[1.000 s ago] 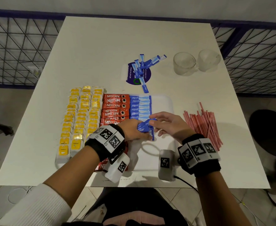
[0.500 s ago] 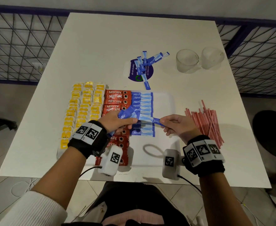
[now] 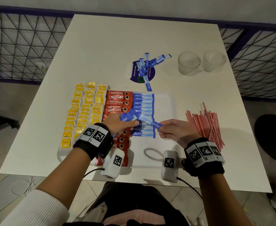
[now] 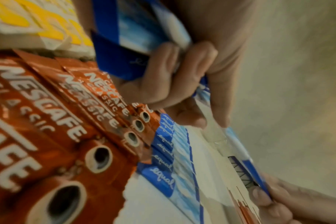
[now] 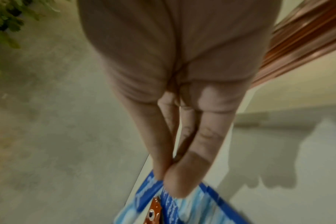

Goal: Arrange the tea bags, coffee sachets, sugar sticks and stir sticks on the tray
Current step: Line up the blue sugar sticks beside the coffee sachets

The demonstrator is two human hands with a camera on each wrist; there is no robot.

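On the white tabletop [image 3: 101,51], going left to right, the yellow tea bags [image 3: 83,110] lie in three columns at about 9 o'clock of the tray [image 3: 165,105], then a column of red coffee sachets [image 3: 117,101], then a neat column of blue sugar sticks [image 3: 143,103] on the tray itself. The left hand [image 3: 117,123] hovers over the seam between coffee and sugar, its fingers curled round a small bunch of sugar sticks [image 4: 125,50], as the left wrist view shows. Just to its right, the right hand [image 3: 174,130] pinches one end of a single sugar stick [image 3: 155,125] between thumb and fingertips [image 5: 175,180], the stick slanting toward the left hand's bunch above the column. At 12 o'clock of the tray, loose sugar sticks [image 3: 148,64] lie scattered on a dark round sticker [image 3: 151,74]. Farther right, at 1 o'clock, stand two clear cups [image 3: 188,62]. At 3 o'clock, red-striped stir sticks [image 3: 205,124] lie in a heap on the tabletop beside the tray.
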